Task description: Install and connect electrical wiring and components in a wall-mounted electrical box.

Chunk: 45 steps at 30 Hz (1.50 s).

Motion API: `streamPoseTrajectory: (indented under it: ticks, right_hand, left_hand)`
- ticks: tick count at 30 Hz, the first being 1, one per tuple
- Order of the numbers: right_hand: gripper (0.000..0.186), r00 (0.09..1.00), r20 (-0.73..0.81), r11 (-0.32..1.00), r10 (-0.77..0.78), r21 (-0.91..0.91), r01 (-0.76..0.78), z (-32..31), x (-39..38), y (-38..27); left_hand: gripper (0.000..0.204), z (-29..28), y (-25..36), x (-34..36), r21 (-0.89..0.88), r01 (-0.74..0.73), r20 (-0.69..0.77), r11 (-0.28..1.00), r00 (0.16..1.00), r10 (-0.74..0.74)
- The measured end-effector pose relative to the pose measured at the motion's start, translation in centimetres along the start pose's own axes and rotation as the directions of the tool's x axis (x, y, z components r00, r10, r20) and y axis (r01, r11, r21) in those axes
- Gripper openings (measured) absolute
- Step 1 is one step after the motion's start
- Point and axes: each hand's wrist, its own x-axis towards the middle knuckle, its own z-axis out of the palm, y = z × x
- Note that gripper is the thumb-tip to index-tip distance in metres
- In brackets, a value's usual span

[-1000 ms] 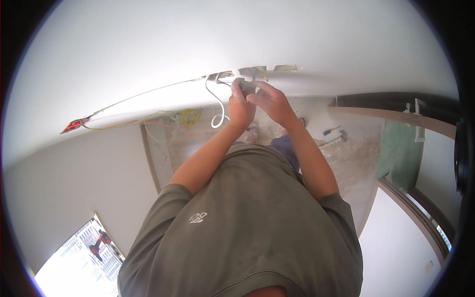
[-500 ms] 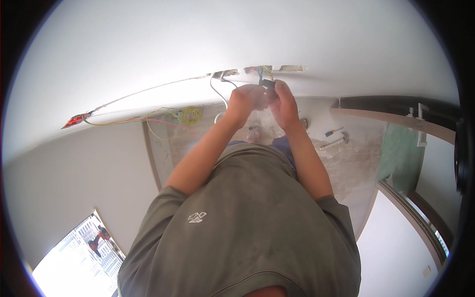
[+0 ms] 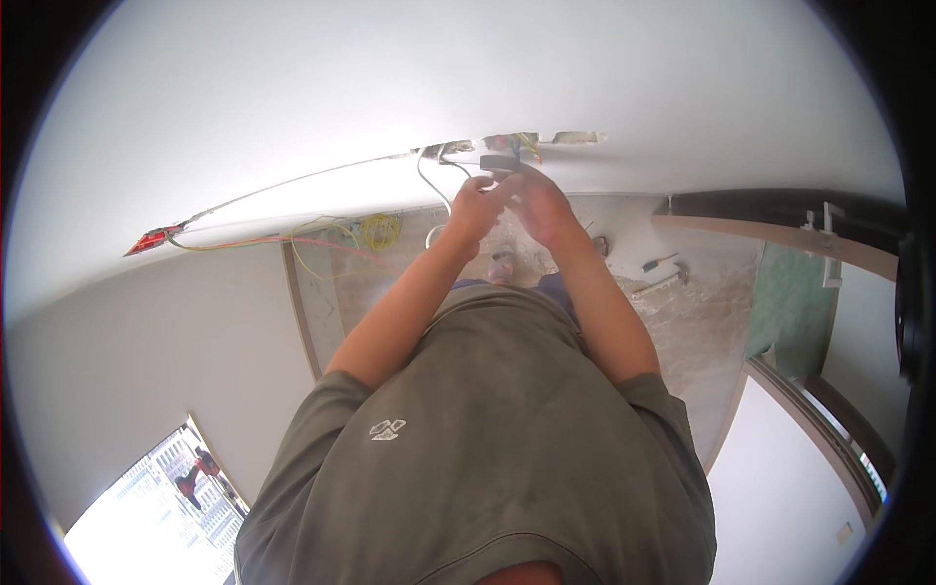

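A roll of black tape (image 3: pixel 500 163) is held up in front of the wall slot, by the fingertips of both hands. My right hand (image 3: pixel 543 207) reaches up to the roll with bent fingers closed at its right side. Just below the roll, my left hand (image 3: pixel 475 212) has its fingers drawn together; blur hides what lies between them. Thin green and yellow wires (image 3: pixel 527 146) come out of the broken-out wall opening (image 3: pixel 499 142) right behind the roll. A white cable (image 3: pixel 429 181) hangs from the slot left of my left hand.
A red box (image 3: pixel 151 240) sits in the wall at the far left, with coloured wires trailing to a yellow coil (image 3: pixel 380 231). On the dusty floor to the right lie a hammer (image 3: pixel 663 283) and a small dark-handled tool (image 3: pixel 659 261). A door frame (image 3: pixel 780 390) stands at right.
The roll of black tape has moved left, from beside my right thumb to above my left fingers. My right hand has shifted slightly left and down; my left hand has dropped a little.
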Motion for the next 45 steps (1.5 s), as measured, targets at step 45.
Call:
streamPoseTrajectory:
  ticks: [45]
  right_hand:
    - [0.027, 0.816, -0.158, 0.428, -0.556, -0.896, 0.118, -0.7, -3.8, -0.4]
  left_hand:
    - [0.023, -0.3, 4.2, 1.6, -0.144, 0.003, 0.291, 0.990, 0.956, 0.039]
